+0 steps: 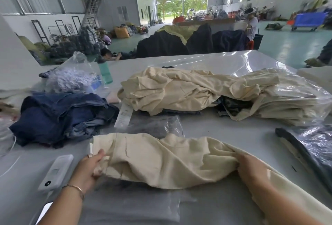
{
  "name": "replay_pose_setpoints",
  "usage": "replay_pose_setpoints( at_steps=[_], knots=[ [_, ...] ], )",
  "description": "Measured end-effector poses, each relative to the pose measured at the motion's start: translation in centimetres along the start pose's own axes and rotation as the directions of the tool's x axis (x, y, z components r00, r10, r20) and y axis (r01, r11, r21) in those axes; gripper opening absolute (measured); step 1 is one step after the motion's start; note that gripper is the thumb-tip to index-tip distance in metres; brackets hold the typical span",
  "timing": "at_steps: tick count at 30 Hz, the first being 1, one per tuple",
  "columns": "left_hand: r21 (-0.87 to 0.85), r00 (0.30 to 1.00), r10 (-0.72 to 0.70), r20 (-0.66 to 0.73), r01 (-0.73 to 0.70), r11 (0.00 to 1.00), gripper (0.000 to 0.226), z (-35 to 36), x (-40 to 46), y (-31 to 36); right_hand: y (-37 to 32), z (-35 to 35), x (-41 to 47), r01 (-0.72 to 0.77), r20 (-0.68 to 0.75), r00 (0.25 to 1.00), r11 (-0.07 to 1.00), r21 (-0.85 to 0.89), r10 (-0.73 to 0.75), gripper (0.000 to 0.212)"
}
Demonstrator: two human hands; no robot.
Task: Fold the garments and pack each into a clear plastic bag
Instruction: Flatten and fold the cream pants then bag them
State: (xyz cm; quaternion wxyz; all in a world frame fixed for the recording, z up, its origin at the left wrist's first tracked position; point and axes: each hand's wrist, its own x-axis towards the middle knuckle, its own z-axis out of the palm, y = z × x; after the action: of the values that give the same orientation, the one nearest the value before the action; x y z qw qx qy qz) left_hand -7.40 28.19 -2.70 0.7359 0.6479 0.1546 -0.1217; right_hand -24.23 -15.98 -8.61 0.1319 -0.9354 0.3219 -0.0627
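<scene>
A cream garment point(161, 160) lies crumpled across the near part of the grey table point(215, 127). My left hand point(89, 167) pinches its left edge, thumb on top. At the garment's right side, my right hand point(251, 169) grips a bunch of the cloth. One end of the garment trails off toward the lower right. A clear plastic bag point(136, 205) lies flat on the table below the garment, near me. Another clear bag point(158, 126) lies just beyond the garment.
A heap of cream garments point(188, 90) lies in the middle, with bagged cream ones point(296, 106) at the right. Dark blue denim point(59, 117) is piled at the left. A white device point(55, 172) lies by my left wrist. A dark bagged garment point(312, 145) is at the right edge.
</scene>
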Motion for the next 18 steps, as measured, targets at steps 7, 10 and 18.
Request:
replay_pose_setpoints(
  at_steps=[7, 10, 18],
  knots=[
    [0.549, 0.972, 0.135, -0.19, -0.009, 0.836, 0.038, -2.2, 0.8, -3.2, 2.1, -6.0, 3.8, -0.038, -0.422, 0.906, 0.999, -0.005, 0.033, 0.019],
    [0.554, 0.964, 0.156, -0.216, -0.011, 0.832, 0.018, -1.6, 0.0, -5.8, 1.5, -4.1, 3.2, -0.044, 0.182, 0.978, 0.949, -0.313, 0.106, 0.041],
    [0.235, 0.997, 0.075, -0.014, -0.07, 0.97, 0.006, -2.0, -0.5, -4.1, -9.0, 0.6, -1.3, 0.55, 0.325, 0.816, 0.814, -0.187, -0.477, 0.103]
  ],
)
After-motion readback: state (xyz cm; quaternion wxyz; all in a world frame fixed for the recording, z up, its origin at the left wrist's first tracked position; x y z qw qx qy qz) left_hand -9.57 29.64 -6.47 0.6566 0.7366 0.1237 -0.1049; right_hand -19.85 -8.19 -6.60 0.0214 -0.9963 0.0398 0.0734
